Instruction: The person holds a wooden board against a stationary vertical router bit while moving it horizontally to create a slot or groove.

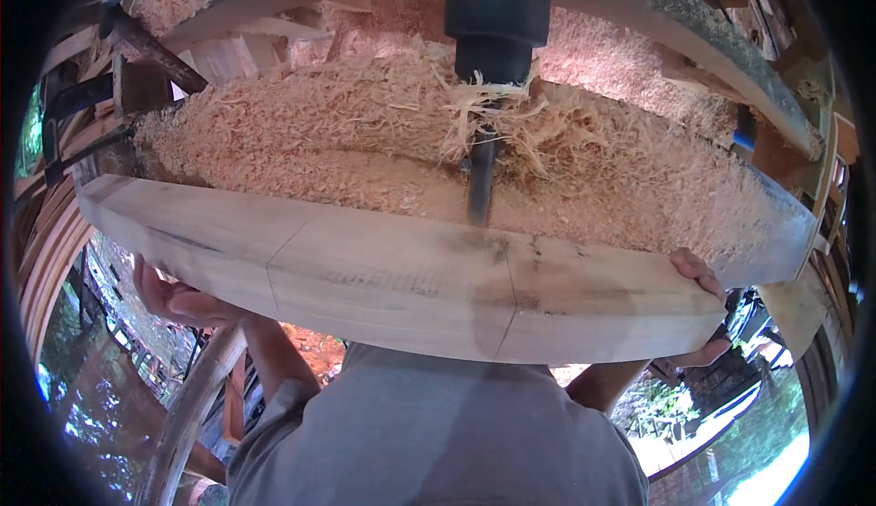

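One wooden beam [392, 278] is lying crosswise in front of the person's chest, its long axis running left to right. Its left end is pointing slightly away from the body, its right end sitting nearer. Two dark lines [270, 280] are crossing it, one left of centre, one right.

Two hands are working. Left hand [182, 305] is holding the beam from below, near its left end, fingers curling; fingertips are partly hidden. Right hand [696, 271] is gripping the right end, fingers lapping over the top, part showing underneath.

One black chuck [497, 9] is hanging above, carrying one drill bit [481, 182]. The bit is reaching down at the beam's far edge; cannot tell whether touching. Shavings [301, 123] are wrapping the bit and heaping on the worktable [776, 223] beyond.
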Available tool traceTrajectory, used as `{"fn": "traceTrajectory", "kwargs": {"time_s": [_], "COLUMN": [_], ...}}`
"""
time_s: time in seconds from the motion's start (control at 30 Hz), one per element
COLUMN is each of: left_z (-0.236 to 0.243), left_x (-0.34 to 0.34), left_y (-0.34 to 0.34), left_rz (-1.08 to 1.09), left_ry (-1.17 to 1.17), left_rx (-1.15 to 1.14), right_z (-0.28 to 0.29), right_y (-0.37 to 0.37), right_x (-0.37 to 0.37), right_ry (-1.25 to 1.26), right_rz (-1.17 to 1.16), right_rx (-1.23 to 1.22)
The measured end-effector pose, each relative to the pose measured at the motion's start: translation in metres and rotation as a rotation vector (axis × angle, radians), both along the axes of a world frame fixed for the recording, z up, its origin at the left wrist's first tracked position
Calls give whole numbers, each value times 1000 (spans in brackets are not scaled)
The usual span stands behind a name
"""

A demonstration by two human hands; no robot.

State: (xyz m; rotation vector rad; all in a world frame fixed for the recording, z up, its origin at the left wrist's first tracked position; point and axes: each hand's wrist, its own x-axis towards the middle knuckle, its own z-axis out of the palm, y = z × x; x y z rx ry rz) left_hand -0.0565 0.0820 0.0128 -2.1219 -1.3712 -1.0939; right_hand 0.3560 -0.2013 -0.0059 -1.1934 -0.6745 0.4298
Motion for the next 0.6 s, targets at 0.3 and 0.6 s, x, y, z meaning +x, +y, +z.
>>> {"fn": "traceTrajectory", "kwargs": {"time_s": [0.3, 0.6], "left_z": [-35, -61], "left_x": [-52, -87], "left_y": [-71, -113], "left_rz": [74, 146], "left_ry": [-381, -271], "left_rx": [-384, -797], "right_z": [-1, -2], "right_y": [-2, 4], "right_x": [2, 2], "right_ry": [-8, 16], "right_rz": [28, 42], "right_rx": [14, 20]}}
